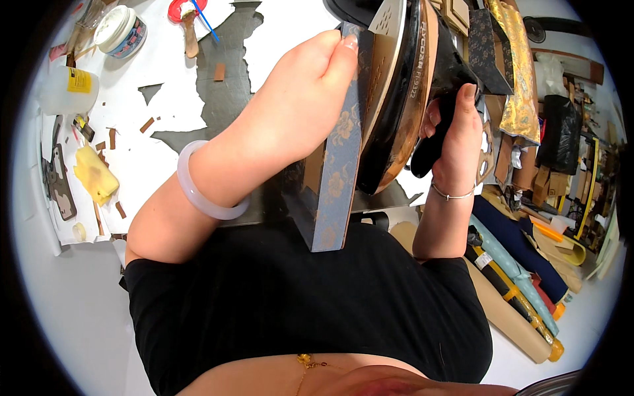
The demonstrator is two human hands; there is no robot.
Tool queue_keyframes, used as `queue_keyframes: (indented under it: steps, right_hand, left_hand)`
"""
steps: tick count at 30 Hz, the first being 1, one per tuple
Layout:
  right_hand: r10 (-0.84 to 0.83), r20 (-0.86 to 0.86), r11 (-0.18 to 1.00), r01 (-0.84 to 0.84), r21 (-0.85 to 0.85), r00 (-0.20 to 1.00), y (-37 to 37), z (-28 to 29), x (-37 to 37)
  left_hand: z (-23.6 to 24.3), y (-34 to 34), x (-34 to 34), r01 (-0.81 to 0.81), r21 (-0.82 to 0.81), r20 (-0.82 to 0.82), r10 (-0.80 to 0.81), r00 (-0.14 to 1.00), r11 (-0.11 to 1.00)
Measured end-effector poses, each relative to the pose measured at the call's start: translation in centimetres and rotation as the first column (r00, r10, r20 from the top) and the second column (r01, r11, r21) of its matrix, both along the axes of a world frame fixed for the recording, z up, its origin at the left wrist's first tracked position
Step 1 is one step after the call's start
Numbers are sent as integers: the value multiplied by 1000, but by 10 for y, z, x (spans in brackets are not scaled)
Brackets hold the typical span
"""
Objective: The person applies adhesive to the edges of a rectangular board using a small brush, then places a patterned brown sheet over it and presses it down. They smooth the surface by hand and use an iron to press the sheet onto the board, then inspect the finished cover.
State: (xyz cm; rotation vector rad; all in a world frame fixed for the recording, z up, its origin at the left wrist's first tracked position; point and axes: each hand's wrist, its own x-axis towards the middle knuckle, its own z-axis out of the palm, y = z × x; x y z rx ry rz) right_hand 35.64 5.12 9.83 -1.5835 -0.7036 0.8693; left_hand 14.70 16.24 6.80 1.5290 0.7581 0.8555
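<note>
Bright light fills the room, seemingly from overhead, and the white paper (142, 191) washes out almost to blank. Glossy highlights streak the iron (395, 125), while the inside of the patterned box (342, 145) sits in shadow and the black shirt (297, 297) swallows most of its folds. The middle looks fairly crisp; the rolls (514, 269) at right appear softer, straight edges bowing toward a round, bluish, black-cornered rim.

A craft workshop: material rolls (512, 266), brown scraps (219, 71) on the worktable (231, 54)

Glossy plastic iron (404, 105), metal soleplate (386, 69)
</note>
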Motion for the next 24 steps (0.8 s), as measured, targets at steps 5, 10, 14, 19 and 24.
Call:
queue_keyframes:
  steps: [5,10,14,19,24]
  right_hand:
    - [1,56,1000,-2,23,998,6,14,-2]
    - [12,139,998,-21,65,990,10,28,-5]
    - [22,172,994,-40,100,985,16,35,-4]
    - [39,151,990,-59,124,988,21,36,-1]
    - [69,47,979,-76,189,997,20,21,5]
  left_hand:
    - [0,1,-2,-6,19,-45,7,999,1000]
    - [1,0,-2,-24,20,-42,25,999,1000]
    - [5,-1,-2,-40,-23,-88,37,995,999]
    - [-2,-7,-2,5,-146,26,-1,1000,989]
    - [-4,-19,-11,-14,-219,96,36,995,976]
